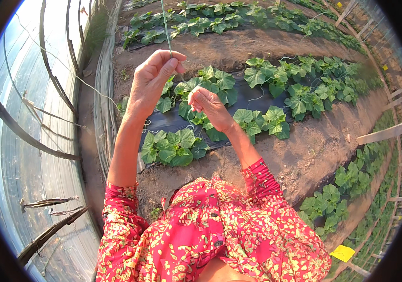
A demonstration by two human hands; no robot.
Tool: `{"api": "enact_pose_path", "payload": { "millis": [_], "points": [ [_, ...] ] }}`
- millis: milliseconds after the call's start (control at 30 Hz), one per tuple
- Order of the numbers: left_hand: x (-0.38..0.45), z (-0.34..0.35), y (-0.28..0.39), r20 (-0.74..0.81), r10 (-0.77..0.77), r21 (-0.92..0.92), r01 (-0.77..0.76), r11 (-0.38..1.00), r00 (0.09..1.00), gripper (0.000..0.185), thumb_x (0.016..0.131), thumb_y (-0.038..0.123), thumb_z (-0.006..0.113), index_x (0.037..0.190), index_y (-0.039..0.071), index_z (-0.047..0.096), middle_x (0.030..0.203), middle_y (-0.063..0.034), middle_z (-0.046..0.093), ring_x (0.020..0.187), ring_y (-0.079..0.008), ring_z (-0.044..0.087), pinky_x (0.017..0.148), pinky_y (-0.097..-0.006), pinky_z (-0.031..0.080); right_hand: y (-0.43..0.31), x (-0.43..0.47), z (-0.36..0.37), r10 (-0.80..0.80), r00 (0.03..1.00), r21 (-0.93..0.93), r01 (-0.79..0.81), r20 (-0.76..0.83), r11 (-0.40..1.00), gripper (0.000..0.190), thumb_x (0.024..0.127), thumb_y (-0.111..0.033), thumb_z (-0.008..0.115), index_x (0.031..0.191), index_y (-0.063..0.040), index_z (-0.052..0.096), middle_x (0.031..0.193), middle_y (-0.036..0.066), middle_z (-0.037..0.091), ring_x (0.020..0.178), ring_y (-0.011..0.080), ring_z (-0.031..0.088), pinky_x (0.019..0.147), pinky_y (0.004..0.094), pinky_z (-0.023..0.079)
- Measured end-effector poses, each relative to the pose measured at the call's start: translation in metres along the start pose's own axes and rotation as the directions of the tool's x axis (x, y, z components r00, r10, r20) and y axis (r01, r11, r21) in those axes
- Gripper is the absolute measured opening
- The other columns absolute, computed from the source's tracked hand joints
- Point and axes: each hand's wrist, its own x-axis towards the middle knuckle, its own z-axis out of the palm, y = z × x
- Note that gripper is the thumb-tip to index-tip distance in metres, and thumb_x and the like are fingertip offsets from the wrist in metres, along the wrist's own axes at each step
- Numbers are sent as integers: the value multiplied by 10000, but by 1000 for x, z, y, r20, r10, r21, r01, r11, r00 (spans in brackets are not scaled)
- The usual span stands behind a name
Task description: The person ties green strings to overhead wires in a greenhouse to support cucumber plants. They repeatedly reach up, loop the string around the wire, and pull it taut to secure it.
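A thin green twine (166, 26) runs down from the top of the view into my left hand (155, 75), pinched between thumb and forefinger. Lower and to the right, my right hand (209, 107) grips the same twine with its fingers curled. A loose tail of string hangs below that hand toward the leaves. Beneath both hands, broad-leaved young vine plants (172, 146), likely cucumbers, grow through black plastic mulch film (162, 120). Both hands are above the foliage; the right one overlaps some leaves in the view.
A clear plastic greenhouse wall (53, 141) with curved ribs (14, 120) stands at the left, a pale cord (70, 72) crossing it. Bare soil paths (250, 44) separate further plant rows (324, 208). Wooden stakes (382, 133) and a yellow card (342, 253) are at the right.
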Motion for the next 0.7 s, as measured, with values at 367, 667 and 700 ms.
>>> {"api": "enact_pose_path", "payload": {
  "millis": [367, 667, 700],
  "points": [
    [-51, -25, -97, -25, -253, -275, 237, 932, 967, 221, 1066, 216, 488, 1126, 53, 625, 1038, -47, 684, 847, -77, 616, 745, -245, 492, 59, -76, -68, 240, 953, -278, -285, -187, 917, 388, 1038, -443, 512, 868, -113, 625, 751, -82, 460, 675, 13, 408, 601, 196, 376],
    [-91, 23, -122, 284, -440, -91, 481, 872, 852, 456, 1015, 270, 596, 1404, 53, 502, 1230, -65, 604, 845, -83, 620, 766, -258, 500, 73, -87, -39, 363, 882, -367, -459, -302, 810, 338, 1042, -322, 522, 871, -45, 612, 746, -18, 525, 731, 91, 487, 691, 276, 429],
    [-99, 38, -125, 314, -440, -103, 492, 865, 841, 424, 1028, 275, 569, 1381, 46, 518, 1183, -58, 615, 834, -86, 620, 753, -257, 501, 87, -90, -36, 275, 914, -378, -378, -298, 845, 348, 1043, -337, 513, 882, -45, 612, 756, -7, 536, 739, 99, 497, 703, 288, 439]
  ]
}}
